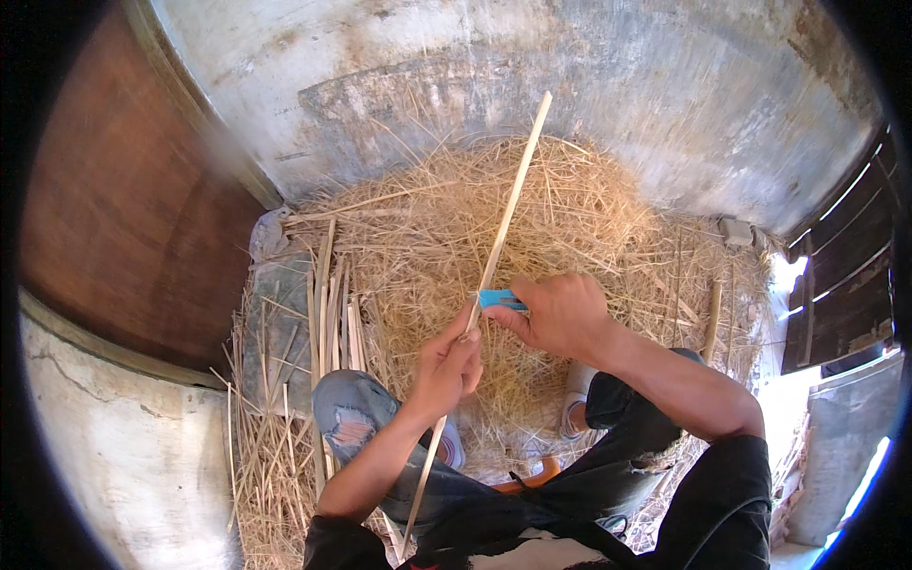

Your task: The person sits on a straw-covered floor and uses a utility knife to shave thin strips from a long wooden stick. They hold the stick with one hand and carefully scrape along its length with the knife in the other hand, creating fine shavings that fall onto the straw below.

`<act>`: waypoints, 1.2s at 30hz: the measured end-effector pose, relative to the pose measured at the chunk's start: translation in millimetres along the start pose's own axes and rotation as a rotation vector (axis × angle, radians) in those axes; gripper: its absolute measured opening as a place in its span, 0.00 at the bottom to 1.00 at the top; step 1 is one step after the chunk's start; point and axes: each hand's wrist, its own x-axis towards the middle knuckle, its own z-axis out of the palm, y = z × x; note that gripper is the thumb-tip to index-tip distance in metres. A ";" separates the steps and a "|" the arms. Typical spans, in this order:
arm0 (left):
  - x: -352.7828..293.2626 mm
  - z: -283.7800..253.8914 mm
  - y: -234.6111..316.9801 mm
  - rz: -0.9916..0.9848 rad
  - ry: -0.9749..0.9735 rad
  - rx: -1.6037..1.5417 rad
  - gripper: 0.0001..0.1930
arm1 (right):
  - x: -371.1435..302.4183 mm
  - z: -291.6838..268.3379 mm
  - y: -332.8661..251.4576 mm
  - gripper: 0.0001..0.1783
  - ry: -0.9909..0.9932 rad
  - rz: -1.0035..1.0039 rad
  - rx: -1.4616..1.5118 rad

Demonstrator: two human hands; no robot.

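Note:
A long, pale bamboo strip (514,198) slants up and away in front of me, its lower end running down past my left thigh. My left hand (445,366) is closed around it near its middle. In the fist of my right hand (567,312) is a blue utility knife (503,300). The knife's front end meets the strip just above my left fingers. Its blade is too small to make out.
A heap of thin shavings (579,204) covers the floor before me. Several split strips (328,313) lie by my left knee, next to a grey slab (275,332). A concrete wall (570,85) stands ahead, a brown wooden door (133,209) at left. Something orange (541,472) lies between my legs.

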 end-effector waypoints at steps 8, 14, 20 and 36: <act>-35.6 -3.0 -13.9 0.004 -0.172 0.152 0.28 | 30.6 -63.6 83.4 0.32 0.243 0.587 0.017; -55.7 -21.2 -14.4 -0.056 -0.201 0.042 0.28 | -2.4 -60.3 196.1 0.38 0.594 0.774 0.023; -52.0 -40.1 -26.4 -0.047 -0.182 0.004 0.28 | -12.6 -45.9 151.7 0.34 0.512 0.602 0.391; -31.0 -18.8 -22.1 -0.189 -0.238 -0.243 0.28 | -18.4 -23.9 7.0 0.29 -0.239 0.144 0.155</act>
